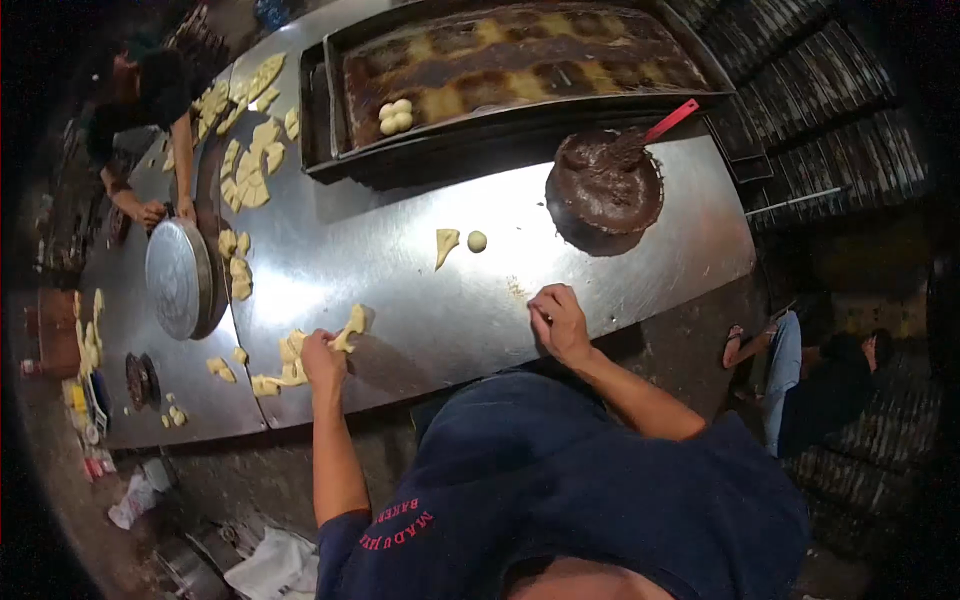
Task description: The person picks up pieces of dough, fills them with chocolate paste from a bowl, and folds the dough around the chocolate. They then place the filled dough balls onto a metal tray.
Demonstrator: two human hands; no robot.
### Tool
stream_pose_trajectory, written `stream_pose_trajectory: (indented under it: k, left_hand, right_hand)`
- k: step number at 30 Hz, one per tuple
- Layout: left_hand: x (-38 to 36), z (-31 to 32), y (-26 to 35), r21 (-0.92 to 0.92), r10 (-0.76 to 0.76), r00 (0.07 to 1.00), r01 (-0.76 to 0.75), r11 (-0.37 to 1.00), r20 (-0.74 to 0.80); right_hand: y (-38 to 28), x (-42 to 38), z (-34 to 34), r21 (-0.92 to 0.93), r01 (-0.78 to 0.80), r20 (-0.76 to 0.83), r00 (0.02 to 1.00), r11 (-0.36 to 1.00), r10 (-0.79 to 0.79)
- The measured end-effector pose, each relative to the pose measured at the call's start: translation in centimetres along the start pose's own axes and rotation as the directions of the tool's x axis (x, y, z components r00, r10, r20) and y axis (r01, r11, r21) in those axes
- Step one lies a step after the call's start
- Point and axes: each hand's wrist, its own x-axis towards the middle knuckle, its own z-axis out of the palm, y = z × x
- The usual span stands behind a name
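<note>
Your left hand [322, 357] is pinched round a strip of pale dough [352, 325] at the near-left of the steel table [400, 290]; fingers clamped on its lower end, upper end sticking up & free. Your right hand [558, 322] sits near the front edge, fingers curled tight together; whether it has a bit of dough inside, can't tell.

Handling, as I judge it: the dough is soft, light, prob. a bit tacky; it'll stretch or tear if you hang it by one end, so take it low & close to the middle, w/ fingertips not the whole palm. More scraps [280, 370] lie just beside your left hand, touching each other.

Mid-table: a dough wedge [446, 245] & a small dough ball [477, 241], just beside each other, well apart from both hands. Further back, a round bowl of dark filling [605, 190] w/ a red-handled spatula [668, 122] in it; behind that a long baking tray [520, 65] w/ a few dough balls [396, 116] on it.

Surface is bare sheet steel, smooth, likely slick. Room is dim; stacked trays [800, 100] to the right; another person [140, 110] works at the far-left end by a round pan [178, 278] & cut dough pieces [250, 160]; someone's legs [790, 370] show on the floor at right.
</note>
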Motion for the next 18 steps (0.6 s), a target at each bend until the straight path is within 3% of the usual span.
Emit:
stream_pose_trajectory:
  k: [1,2,4,6,8,9,10,12,13,14,16,17,18]
  left_hand:
    - [-0.6,-0.3,-1.1,-0.134,-0.141,0.986,0.152,0.979,0.083]
    - [-1.3,0.0,-1.6,-0.132,-0.15,0.985,0.161,0.978,0.089]
    - [-2.9,0.0,-0.2,-0.323,-0.128,0.989,0.099,0.941,-0.07]
    - [-3.8,0.1,1.8,-0.314,-0.072,0.993,0.038,0.949,-0.096]
    - [-4.1,0.4,2.8,-0.288,0.053,0.983,-0.104,0.952,-0.177]
    - [-4.1,0.5,2.9,-0.224,0.087,0.978,-0.129,0.966,-0.19]
    - [-4.1,0.7,3.0,-0.221,0.082,0.977,-0.127,0.967,-0.199]
    - [-3.9,1.0,3.2,-0.272,0.106,0.967,-0.168,0.948,-0.23]
    - [-3.8,0.6,3.9,-0.273,0.015,0.984,-0.064,0.96,-0.177]
    - [-3.8,0.5,4.4,-0.274,0.005,0.983,-0.057,0.96,-0.185]
    - [-3.4,0.3,5.8,-0.552,-0.11,0.994,0.095,0.828,0.006]
    - [-2.5,0.0,7.1,-0.562,-0.107,0.994,0.07,0.824,-0.033]
    - [-2.0,-0.5,8.8,-0.726,-0.158,0.979,0.203,0.657,0.131]
  right_hand:
    - [-1.0,0.6,0.1,0.039,-0.091,0.091,0.992,0.995,0.087]
    - [-1.6,2.1,0.7,0.04,-0.095,0.101,0.991,0.995,0.09]
    - [-2.2,7.1,2.2,0.195,-0.351,0.127,0.935,0.916,0.331]
    - [-2.7,12.6,3.6,0.22,-0.224,0.018,0.974,0.949,0.226]
    - [-1.4,15.5,5.9,0.095,0.02,-0.036,0.999,0.995,-0.017]
    - [-1.1,16.0,6.3,-0.069,0.067,0.141,0.988,0.995,-0.057]
    - [-1.0,15.8,6.3,-0.062,0.075,0.14,0.988,0.995,-0.066]
    - [-1.8,14.7,6.2,-0.328,0.141,0.307,0.951,0.934,-0.036]
    - [-1.8,13.6,6.7,-0.254,0.091,0.216,0.976,0.963,-0.035]
    - [-1.5,13.1,7.0,-0.249,0.103,0.221,0.974,0.963,-0.047]
    - [-0.7,12.5,7.1,-0.057,0.034,0.165,0.986,0.998,-0.024]
    - [-0.2,12.9,7.4,-0.045,0.067,0.132,0.989,0.997,-0.06]
    - [-0.4,13.8,6.9,-0.179,0.167,0.156,0.978,0.97,-0.139]
